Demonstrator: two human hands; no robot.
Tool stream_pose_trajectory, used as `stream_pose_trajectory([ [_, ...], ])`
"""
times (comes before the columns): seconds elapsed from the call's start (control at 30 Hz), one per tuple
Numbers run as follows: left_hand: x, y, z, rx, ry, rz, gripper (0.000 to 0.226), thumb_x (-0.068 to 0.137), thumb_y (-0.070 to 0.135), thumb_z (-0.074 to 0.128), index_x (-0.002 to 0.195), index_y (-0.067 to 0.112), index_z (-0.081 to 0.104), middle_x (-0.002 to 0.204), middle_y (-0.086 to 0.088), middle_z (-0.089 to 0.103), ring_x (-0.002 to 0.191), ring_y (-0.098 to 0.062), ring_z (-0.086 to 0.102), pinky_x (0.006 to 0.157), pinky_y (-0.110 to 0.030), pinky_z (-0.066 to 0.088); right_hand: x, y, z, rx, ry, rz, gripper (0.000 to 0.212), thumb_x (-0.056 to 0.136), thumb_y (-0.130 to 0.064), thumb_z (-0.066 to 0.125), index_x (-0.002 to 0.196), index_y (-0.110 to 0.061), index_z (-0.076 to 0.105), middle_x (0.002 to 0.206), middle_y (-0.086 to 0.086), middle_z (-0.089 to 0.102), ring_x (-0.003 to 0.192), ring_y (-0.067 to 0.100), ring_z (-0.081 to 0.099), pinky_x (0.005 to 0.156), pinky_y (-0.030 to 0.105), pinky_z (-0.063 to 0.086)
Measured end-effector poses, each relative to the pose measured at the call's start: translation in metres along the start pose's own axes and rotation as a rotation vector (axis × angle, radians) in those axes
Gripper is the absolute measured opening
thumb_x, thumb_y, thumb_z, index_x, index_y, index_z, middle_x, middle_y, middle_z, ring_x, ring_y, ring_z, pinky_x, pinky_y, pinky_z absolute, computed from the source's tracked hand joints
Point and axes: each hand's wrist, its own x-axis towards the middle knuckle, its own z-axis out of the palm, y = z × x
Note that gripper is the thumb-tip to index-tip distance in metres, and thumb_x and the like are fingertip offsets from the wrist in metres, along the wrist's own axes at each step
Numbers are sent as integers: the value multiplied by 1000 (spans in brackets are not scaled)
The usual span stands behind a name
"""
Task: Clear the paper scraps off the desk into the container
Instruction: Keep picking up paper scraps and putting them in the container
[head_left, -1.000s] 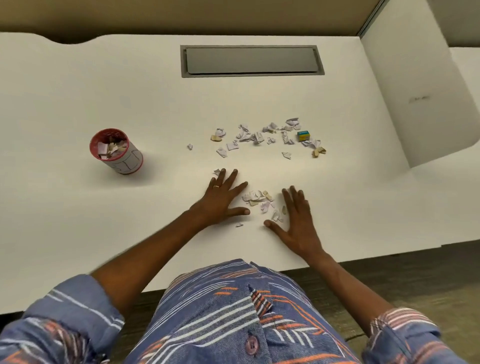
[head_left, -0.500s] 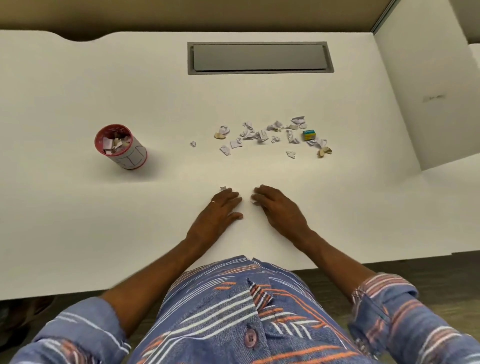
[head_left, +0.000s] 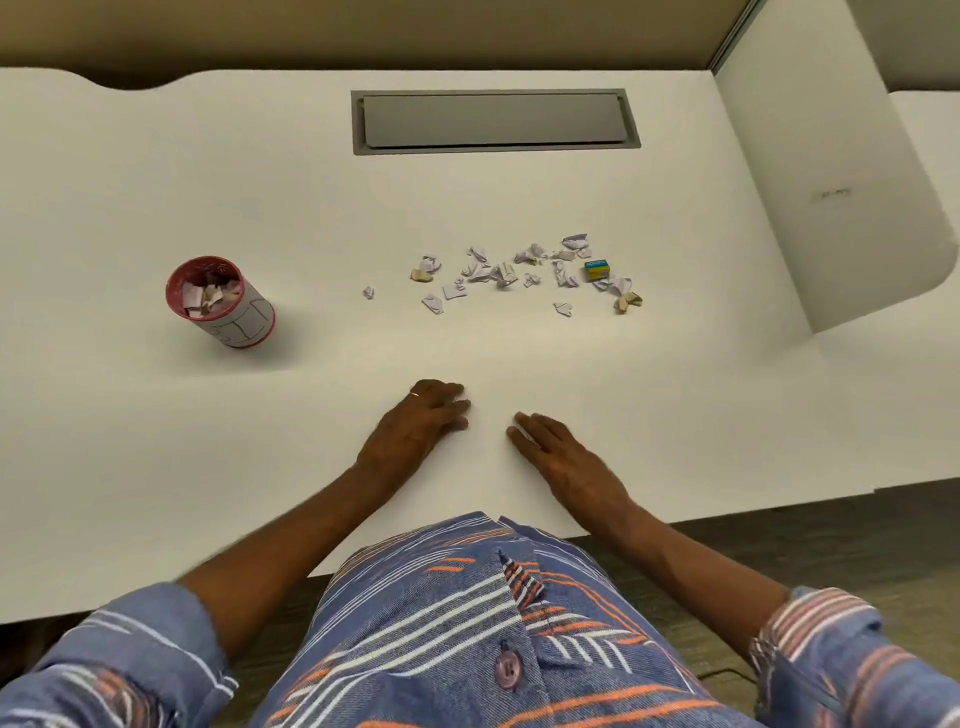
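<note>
Both hands were down flat on the white desk (head_left: 156, 441) near its front edge, fingertips angled in toward each other with a narrow gap between. The left hand (head_left: 415, 428) lay with its fingers curled slightly under, and whether it hid any scraps beneath them could not be told; the right hand (head_left: 558, 457) was spread, palm down, gripping nothing that showed. The scatter of small crumpled white and tan paper scraps (head_left: 498, 273) lay well ahead of the hands, strung out in a band running left to right, its right end past the right hand. A small blue and yellow block (head_left: 597, 270) sat among them toward that end. The red-rimmed cylindrical paper-wrapped container (head_left: 221, 301), already partly filled with scraps, stood upright far off to the left, so the left hand looked the nearer one for the drop, while the scraps seemed a forward reach for either.
</note>
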Motion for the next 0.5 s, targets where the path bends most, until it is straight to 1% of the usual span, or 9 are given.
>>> stream_pose_trajectory([
  [0.03, 0, -1, -2, 21, -6, 9, 30, 88, 12, 69, 118, 14, 71, 126, -6, 64, 117, -21, 57, 90, -34, 54, 3, -1, 3, -16, 25, 5, 65, 88, -5, 18, 148, -7, 43, 155, 14, 42, 138, 34, 41, 76, 45, 62],
  [0.1, 0, -3, -8, 55, -20, 10, 28, 95, 24, 57, 118, 16, 70, 124, -4, 65, 115, -20, 58, 88, -32, 54, 12, -5, 5, -7, 62, 26, 59, 88, -3, 26, 142, -4, 49, 146, 14, 50, 127, 32, 46, 73, 48, 60],
  [0.17, 1, -2, -15, 46, -32, 4, 40, 97, 34, 41, 118, 16, 70, 122, -3, 66, 113, -20, 58, 87, -33, 55, 22, -8, 4, 6, 98, 51, 52, 87, 2, 38, 136, -4, 54, 138, 14, 55, 118, 32, 49, 67, 50, 59],
  [0.2, 2, -1, -18, 39, -42, 16, 43, 97, 35, 38, 117, 14, 70, 121, -4, 66, 111, -22, 60, 86, -35, 55, 27, -10, 4, 8, 118, 63, 49, 86, 5, 47, 133, -4, 56, 134, 13, 57, 114, 32, 51, 64, 50, 58],
  [0.23, 4, 0, -20, 26, -47, 31, 42, 96, 32, 40, 116, 11, 71, 119, -6, 68, 109, -25, 62, 85, -35, 56, 31, -10, 4, 9, 136, 74, 47, 84, 6, 55, 129, -5, 59, 129, 12, 60, 111, 32, 53, 62, 49, 58],
  [0.3, 7, 2, -23, 6, -37, 54, 30, 93, 20, 53, 111, 6, 73, 113, -10, 71, 102, -28, 66, 85, -31, 55, 38, -11, 4, 26, 173, 103, 43, 81, 6, 66, 122, -8, 64, 119, 10, 64, 104, 31, 57, 61, 46, 58],
  [0.37, 8, 2, -24, -42, 3, 35, 23, 87, 8, 64, 108, 5, 74, 110, -9, 72, 98, -27, 68, 85, -27, 53, 46, -14, 3, 106, 248, 148, 35, 79, 5, 70, 112, -8, 70, 106, 10, 69, 96, 32, 62, 67, 43, 58],
  [0.43, 4, 3, -25, -185, 46, -75, 25, 84, 0, 66, 107, 5, 74, 107, -8, 73, 96, -26, 69, 86, -31, 54, 53, -22, -3, 301, 402, 280, 26, 79, 5, 69, 100, -9, 76, 97, 9, 74, 90, 28, 67, 77, 35, 55],
  [0.5, 2, 8, -32, -440, 90, -305, 23, 85, -4, 66, 106, 3, 73, 102, -8, 74, 88, -24, 72, 80, -38, 58, 59, -29, -14, 559, 517, 512, 23, 82, 2, 68, 98, -11, 79, 96, 5, 77, 88, 17, 70, 82, 27, 53],
])
